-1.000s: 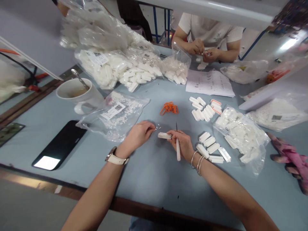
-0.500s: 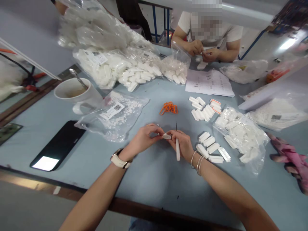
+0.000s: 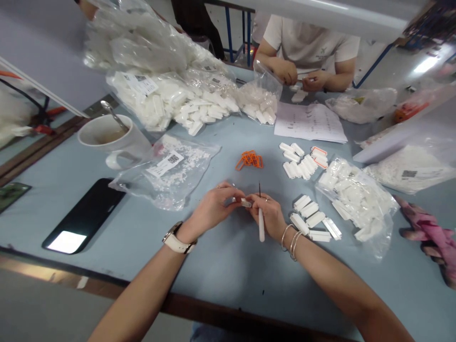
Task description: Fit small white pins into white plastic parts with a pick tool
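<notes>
Between my fingertips is a small white plastic housing (image 3: 245, 203), held over the middle of the table. My left hand (image 3: 215, 207) pinches its left end. My right hand (image 3: 270, 213) touches the other end and also grips a white-handled pick (image 3: 261, 225), whose thin dark tip points away from me. Beyond my hands lies a heap of orange rectangular rings (image 3: 249, 160). To the right are several loose white housings (image 3: 315, 218), and farther off a second group of white pieces (image 3: 301, 164), some with an orange ring on them.
On the left are a bag of tiny white parts (image 3: 174, 171), a mug (image 3: 116, 137) with a spoon and a phone (image 3: 83, 216). Large bags of white parts (image 3: 160, 99) stand behind. At right lie another bag (image 3: 356, 199) and a pink glove (image 3: 427, 228). A co-worker (image 3: 309, 52) sits opposite.
My right hand has shifted slightly left and the pick's handle has swung a little toward me. The white housing is tilted differently between my fingers. The co-worker's hands have moved slightly.
</notes>
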`<state>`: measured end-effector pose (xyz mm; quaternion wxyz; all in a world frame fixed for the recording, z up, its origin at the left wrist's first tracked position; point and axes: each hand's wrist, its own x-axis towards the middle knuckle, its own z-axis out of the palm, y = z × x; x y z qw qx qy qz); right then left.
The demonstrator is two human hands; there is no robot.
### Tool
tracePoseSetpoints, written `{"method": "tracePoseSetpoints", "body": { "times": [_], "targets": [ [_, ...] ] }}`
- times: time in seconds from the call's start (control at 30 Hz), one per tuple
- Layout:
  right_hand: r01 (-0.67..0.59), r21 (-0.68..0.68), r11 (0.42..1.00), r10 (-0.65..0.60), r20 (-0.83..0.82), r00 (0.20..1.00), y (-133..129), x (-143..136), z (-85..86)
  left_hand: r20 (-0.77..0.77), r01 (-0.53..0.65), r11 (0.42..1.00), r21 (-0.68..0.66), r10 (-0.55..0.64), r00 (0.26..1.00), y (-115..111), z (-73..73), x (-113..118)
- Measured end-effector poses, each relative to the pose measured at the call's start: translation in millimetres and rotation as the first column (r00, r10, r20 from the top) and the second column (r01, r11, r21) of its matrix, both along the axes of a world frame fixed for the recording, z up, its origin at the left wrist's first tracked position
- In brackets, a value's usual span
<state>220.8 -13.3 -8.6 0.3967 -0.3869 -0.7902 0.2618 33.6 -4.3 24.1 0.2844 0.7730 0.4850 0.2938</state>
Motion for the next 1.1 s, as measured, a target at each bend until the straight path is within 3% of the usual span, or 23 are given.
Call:
{"method": "tracePoseSetpoints", "body": {
  "times": [0.33, 0.53, 0.93, 1.1],
  "targets": [
    [-0.023, 0.028, 0.999, 0.023, 0.001, 1.000, -0.4, 0.5, -0.3, 0.026, -0.058, 0.994, -0.090, 0.061, 0.998, -0.1, -4.1, -1.2],
    [-0.041, -0.020, 0.999, 0.041, 0.011, 0.999, 0.2, 1.0, -2.5, 0.055, -0.064, 0.989, -0.133, 0.072, 0.996, -0.6, -4.9, -1.0],
    [-0.038, -0.015, 0.999, 0.038, 0.019, 0.999, -1.4, 1.5, 0.3, 0.105, -0.090, 0.945, -0.315, 0.129, 0.986, 3.1, 1.1, 2.9],
    [-0.050, -0.004, 0.999, 0.050, 0.025, 0.998, -0.5, 1.2, 1.8, 0.093, -0.103, 0.953, -0.286, 0.134, 0.987, 2.3, -1.1, 2.0]
  ]
}}
